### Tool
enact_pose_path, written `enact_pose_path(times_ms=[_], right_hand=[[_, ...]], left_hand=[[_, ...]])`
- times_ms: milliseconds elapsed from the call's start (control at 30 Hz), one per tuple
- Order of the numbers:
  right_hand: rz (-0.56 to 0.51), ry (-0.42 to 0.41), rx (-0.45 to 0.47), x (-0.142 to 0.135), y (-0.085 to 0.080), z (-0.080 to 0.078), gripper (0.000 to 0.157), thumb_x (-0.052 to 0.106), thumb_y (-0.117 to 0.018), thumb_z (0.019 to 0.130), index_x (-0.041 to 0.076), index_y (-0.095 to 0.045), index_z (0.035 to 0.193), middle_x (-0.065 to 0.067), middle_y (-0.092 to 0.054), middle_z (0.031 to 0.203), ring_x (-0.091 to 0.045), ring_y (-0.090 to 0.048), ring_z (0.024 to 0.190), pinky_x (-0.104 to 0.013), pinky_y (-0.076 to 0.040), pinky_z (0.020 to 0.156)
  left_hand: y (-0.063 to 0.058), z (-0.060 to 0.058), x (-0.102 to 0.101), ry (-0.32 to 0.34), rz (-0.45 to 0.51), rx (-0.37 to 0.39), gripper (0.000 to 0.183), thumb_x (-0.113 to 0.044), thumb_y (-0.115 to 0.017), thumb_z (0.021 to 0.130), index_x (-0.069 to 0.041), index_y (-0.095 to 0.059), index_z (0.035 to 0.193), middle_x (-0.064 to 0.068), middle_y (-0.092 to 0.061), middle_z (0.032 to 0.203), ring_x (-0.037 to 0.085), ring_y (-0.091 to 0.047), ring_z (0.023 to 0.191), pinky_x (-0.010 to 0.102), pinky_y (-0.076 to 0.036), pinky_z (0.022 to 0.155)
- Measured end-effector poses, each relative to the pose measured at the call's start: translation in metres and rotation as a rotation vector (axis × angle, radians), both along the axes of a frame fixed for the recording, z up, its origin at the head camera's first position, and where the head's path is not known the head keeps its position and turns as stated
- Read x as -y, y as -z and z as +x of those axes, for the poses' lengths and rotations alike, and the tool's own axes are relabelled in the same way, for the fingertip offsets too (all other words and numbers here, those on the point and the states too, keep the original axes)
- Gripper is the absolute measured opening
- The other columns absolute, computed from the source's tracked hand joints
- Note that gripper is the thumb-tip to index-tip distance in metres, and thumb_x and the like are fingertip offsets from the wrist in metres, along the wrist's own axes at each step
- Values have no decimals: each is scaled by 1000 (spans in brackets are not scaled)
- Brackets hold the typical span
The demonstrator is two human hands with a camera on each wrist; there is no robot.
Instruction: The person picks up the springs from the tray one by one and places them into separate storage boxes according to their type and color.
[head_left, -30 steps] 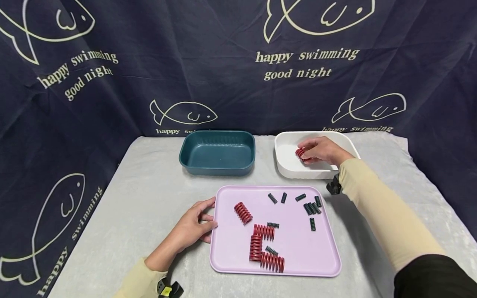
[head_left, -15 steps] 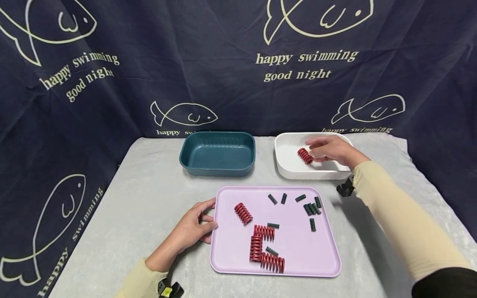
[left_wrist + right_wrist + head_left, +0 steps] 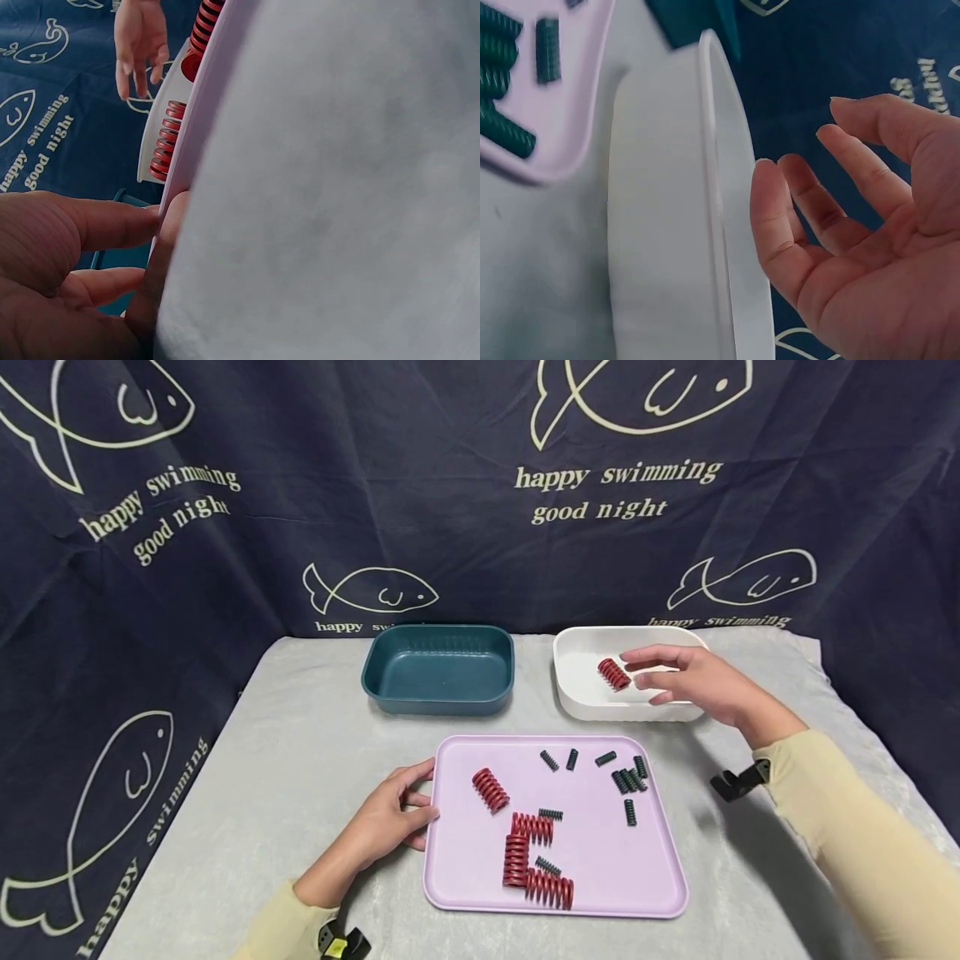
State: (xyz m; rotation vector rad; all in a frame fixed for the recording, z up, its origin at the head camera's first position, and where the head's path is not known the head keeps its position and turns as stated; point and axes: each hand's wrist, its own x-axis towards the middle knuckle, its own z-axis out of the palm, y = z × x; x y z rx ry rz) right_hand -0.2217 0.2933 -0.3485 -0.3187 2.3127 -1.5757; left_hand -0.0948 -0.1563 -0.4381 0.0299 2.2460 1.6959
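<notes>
My left hand (image 3: 390, 810) pinches the left rim of a lilac tray (image 3: 600, 877); the left wrist view shows thumb and fingers (image 3: 112, 225) on either side of that rim. Over the right part of a white bin (image 3: 592, 703) hovers my right hand (image 3: 697, 681), its fingers spread and holding nothing. A red spring (image 3: 614, 674) lies in the bin, just left of those fingertips. On the tray are several large red springs (image 3: 516, 860) at the left and middle. Several small dark green springs (image 3: 630, 812) lie mostly at the tray's upper right.
A teal bin (image 3: 438, 703) stands at the back, left of the white one. Both bins are behind the tray on a grey cloth-covered table (image 3: 247, 777). A navy fish-print curtain (image 3: 465, 527) hangs close behind.
My right hand has let go of the red spring in the white bin and drawn back to the right, fingers spreading. The left hand and tray have stayed in place.
</notes>
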Motion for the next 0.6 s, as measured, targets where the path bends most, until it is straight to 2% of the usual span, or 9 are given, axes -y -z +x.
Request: enact_pose_path(times_ms=[200, 333, 433, 600], right_hand=[[-51, -34, 29, 0, 3, 23, 43, 12, -71, 99, 9, -62, 142, 3, -66, 131, -10, -65, 112, -35, -60, 87], [-37, -60, 20, -1, 8, 37, 40, 15, -68, 101, 14, -64, 140, -6, -65, 134, -13, -65, 113, -34, -60, 86], [-43, -75, 15, -2, 13, 48, 40, 13, -66, 102, 10, -62, 141, -11, -66, 132, -16, -67, 111, -33, -60, 82], [-75, -97, 41, -7, 24, 65, 42, 9, -64, 103, 6, -57, 144, -8, -67, 130, -18, -68, 110, -33, -60, 79]], left_hand=[[0, 0, 0, 4, 5, -1, 69, 8, -72, 91, -6, -47, 154, 13, -49, 143, 23, -63, 99, 42, -62, 53], [0, 0, 0, 3, 3, -2, 69, 8, -72, 91, -5, -47, 154, 13, -50, 142, 23, -63, 100, 42, -62, 53], [0, 0, 0, 2, -1, 0, 69, 8, -72, 91, -6, -47, 154, 13, -50, 142, 23, -63, 100, 42, -62, 53], [0, 0, 0, 0, -4, 5, 69, 8, -72, 91, -7, -47, 154, 12, -50, 143, 23, -63, 100, 42, -62, 53]])
